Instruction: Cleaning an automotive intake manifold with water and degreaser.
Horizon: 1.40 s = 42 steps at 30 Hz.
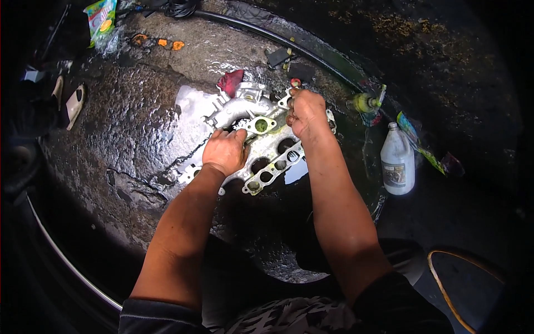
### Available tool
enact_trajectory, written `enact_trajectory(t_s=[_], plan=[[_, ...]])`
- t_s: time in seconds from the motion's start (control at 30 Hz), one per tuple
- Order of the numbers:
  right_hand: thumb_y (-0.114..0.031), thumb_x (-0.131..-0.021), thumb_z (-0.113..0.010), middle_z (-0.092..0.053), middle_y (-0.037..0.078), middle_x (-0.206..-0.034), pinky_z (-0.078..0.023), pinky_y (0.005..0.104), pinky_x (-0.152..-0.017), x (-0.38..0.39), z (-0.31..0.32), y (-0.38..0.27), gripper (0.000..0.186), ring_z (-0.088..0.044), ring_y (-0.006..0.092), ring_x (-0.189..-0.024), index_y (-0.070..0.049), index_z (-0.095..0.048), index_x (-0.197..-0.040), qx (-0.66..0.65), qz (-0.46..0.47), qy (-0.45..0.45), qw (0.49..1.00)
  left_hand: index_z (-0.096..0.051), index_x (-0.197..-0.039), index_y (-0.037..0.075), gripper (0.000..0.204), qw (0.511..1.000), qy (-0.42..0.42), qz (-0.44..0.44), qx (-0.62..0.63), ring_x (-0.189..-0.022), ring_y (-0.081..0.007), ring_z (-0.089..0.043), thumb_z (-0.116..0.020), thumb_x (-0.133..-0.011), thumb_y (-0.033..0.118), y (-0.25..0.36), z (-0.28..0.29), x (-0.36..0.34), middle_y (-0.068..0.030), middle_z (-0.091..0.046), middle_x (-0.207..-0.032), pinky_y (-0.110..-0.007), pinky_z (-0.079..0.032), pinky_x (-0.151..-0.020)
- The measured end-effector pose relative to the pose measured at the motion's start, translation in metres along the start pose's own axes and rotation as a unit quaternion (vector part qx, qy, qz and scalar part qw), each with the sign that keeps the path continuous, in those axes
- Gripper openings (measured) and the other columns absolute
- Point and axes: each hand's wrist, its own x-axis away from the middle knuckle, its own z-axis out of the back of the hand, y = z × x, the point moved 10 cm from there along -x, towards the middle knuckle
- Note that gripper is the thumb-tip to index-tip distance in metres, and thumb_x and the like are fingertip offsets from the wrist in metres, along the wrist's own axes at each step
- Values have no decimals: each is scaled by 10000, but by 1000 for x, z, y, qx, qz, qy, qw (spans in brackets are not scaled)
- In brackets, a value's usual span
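Observation:
A silver cast-metal manifold (270,139) with curved runners, flanges and round ports lies wet on the dark stone surface (122,128). My left hand (225,150) grips its near left part with bent fingers, just below an oval flange. My right hand (306,114) is closed at the upper right end of the manifold, beside a small flange; what its fingers hold is hidden. A crumpled red cloth (230,82) sits behind the metal, and a small red round object (295,83) shows just beyond my right hand.
A white jug (397,164) and a bottle of yellow-green liquid (364,103) stand at the right, near colourful packets (423,150). A black hose (250,29) runs along the back. Sandals (74,106), a green pouch (99,22) and orange scraps (178,45) are at left and back; a yellow hose (445,289) lies lower right.

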Motion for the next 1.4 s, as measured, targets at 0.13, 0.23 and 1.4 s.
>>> enact_trajectory(t_s=[0.13, 0.23, 1.4], plan=[[-142, -986, -527, -430, -13, -622, -263, 319, -454, -4, 8, 5, 118, -319, 126, -469, -78, -623, -963, 18, -18, -14, 1000, -581, -1048, 70, 287, 1000, 18, -5, 6, -935, -324, -674, -661, -908, 307, 3, 3, -4, -125, -699, -945, -441, -489, -922], [-142, -986, -503, -453, -11, -638, -281, 307, -447, 12, -4, -10, 152, -356, 115, -496, -73, -638, -984, 10, 28, -59, 998, -581, -1024, 66, 290, 999, 31, -5, -7, -902, -322, -675, -671, -897, 311, -4, 4, 2, -119, -694, -939, -435, -496, -906], [-135, -941, -701, -728, 200, -948, -578, 447, -770, 135, -49, -90, 134, -710, 413, -860, -19, -726, -1003, 501, 585, -174, 614, -606, -1080, 82, 260, 999, -11, 27, 26, -978, -313, -683, -626, -921, 287, -11, -3, 1, -132, -725, -997, -423, -468, -986]])
